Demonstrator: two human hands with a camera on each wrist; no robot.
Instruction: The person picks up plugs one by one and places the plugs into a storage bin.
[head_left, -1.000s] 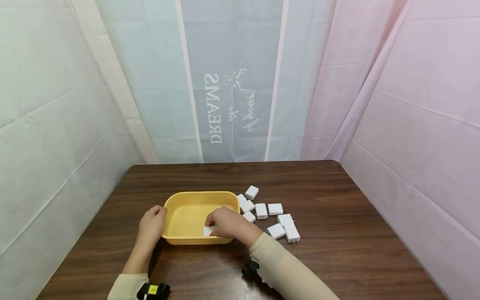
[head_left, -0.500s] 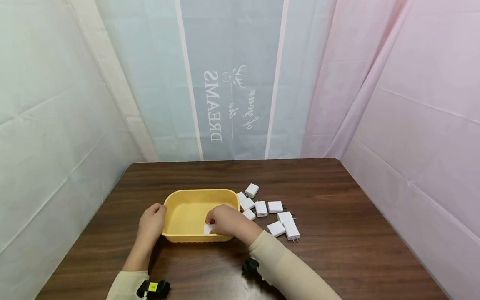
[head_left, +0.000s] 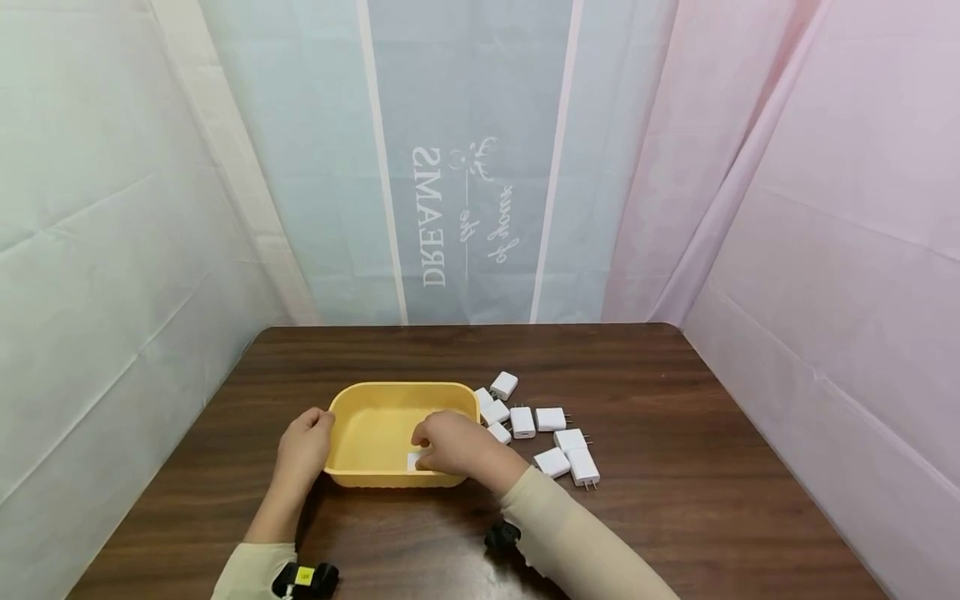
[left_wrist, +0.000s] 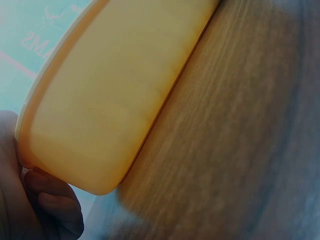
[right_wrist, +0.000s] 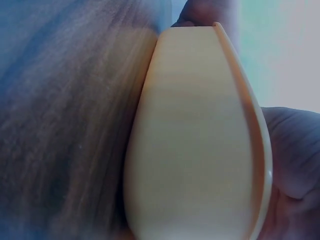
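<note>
A yellow plastic basin stands on the table, its side wall filling much of both wrist views. At its left end the left hand grips the rim, thumb above and curled fingers under the lip. The right hand reaches over the near right rim into the basin. Its fingers are bent down around a white plug-in charger at the near wall; they hide most of it. In the right wrist view the basin wall covers the fingertips, and only part of the palm shows beyond the rim.
Several white chargers with metal prongs, such as one upright charger, lie scattered right of the basin, some against its right end. One charger lies farther back. Fabric curtains enclose the brown wooden table at the back and sides.
Both hands keep almost the same places. The right thumb and finger have shifted slightly at the charger, and the head view has tilted a little.
</note>
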